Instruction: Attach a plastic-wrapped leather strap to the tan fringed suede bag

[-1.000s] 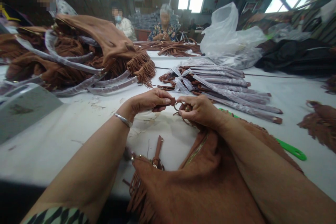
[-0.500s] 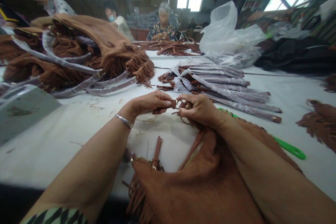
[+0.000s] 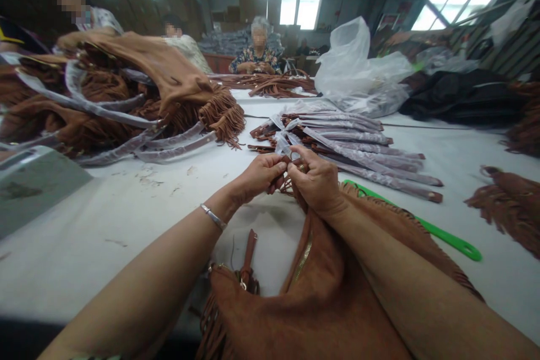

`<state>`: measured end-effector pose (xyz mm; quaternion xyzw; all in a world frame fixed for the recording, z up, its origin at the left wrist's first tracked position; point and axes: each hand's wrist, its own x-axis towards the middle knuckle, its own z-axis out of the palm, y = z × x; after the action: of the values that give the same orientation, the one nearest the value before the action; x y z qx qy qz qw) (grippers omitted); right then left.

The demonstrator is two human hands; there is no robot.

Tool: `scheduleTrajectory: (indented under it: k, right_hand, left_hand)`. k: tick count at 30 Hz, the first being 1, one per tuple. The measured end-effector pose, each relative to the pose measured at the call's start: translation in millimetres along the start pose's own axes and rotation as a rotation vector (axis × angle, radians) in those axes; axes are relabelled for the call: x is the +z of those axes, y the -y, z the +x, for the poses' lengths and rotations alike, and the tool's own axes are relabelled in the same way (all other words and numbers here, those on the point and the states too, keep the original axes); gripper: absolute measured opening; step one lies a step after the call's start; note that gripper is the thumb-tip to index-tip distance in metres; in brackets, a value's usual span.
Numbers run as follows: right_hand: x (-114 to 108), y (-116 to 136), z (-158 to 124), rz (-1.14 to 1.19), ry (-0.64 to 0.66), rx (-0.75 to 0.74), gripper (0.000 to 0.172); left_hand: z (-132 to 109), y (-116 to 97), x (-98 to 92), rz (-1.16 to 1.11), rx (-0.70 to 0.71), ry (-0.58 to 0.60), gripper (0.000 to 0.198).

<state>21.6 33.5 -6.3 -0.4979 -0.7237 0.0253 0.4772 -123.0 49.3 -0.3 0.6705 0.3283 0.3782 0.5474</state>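
A brown suede handbag with fringed edges lies open in front of me, its gold zip showing along one side. My right hand is closed around the bag's upper corner, near a metal ring. Pinched in my left hand is a small brown leather strap end, which meets the right fingertips at the ring. The fingers hide whether strap and ring are joined. A leather zip pull stands up at the bag's nearer left corner.
Wrapped bag straps lie bundled beyond my hands. A green plastic handle pokes from behind the bag. Several fringed bags are heaped on the left, near a grey box. Clear plastic bags and seated people are farther back.
My hands have come together, bringing the strap end up to the ring at the bag's corner. The right hand has shifted slightly left, and the view has tilted a little.
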Motion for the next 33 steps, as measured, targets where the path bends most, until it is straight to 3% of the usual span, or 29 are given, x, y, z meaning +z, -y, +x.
scheduleTrajectory:
  k: [3, 8, 11, 14, 18, 21, 25, 28, 33]
  right_hand:
    - [-0.9, -0.7, 2.6, 0.037, 0.001, 0.029, 0.036]
    - [-9.3, 3.4, 9.2, 0.000, 0.296, 0.068, 0.028]
    - [-15.0, 8.7, 12.8, -0.043, 0.439, -0.018, 0.018]
    - [-17.3, 14.6, 15.6, -0.213, 0.601, -0.118, 0.021]
    - [-15.5, 22.3, 15.1, -0.389, 0.794, -0.192, 0.031]
    - [-13.7, 26.8, 12.0, -0.435, 0.863, -0.204, 0.031]
    - [-13.3, 27.7, 7.3, -0.492, 0.772, -0.204, 0.030]
    - [-14.1, 24.4, 4.2, -0.332, 0.630, -0.194, 0.027]
    - [-12.7, 18.7, 1.2, -0.104, 0.569, -0.148, 0.021]
  left_hand:
    - [-1.1, -2.9, 0.8, 0.053, 0.004, -0.027, 0.019]
    - [-9.7, -12.4, -26.6, 0.418, 0.001, 0.141, 0.017]
    - [-16.0, -21.6, -41.4, 0.602, -0.028, 0.227, 0.022]
    - [-20.2, -31.9, -46.2, 0.804, -0.006, 0.286, 0.028]
    - [-25.0, -40.4, -43.0, 1.042, 0.025, 0.234, 0.024]
    - [-28.0, -41.6, -40.7, 1.067, -0.027, 0.194, 0.021]
    - [-29.3, -41.9, -44.2, 0.990, -0.049, 0.209, 0.022]
    - [-29.2, -43.7, -49.6, 0.786, -0.089, 0.281, 0.028]
    - [-28.5, -44.5, -53.5, 0.644, -0.142, 0.377, 0.028]
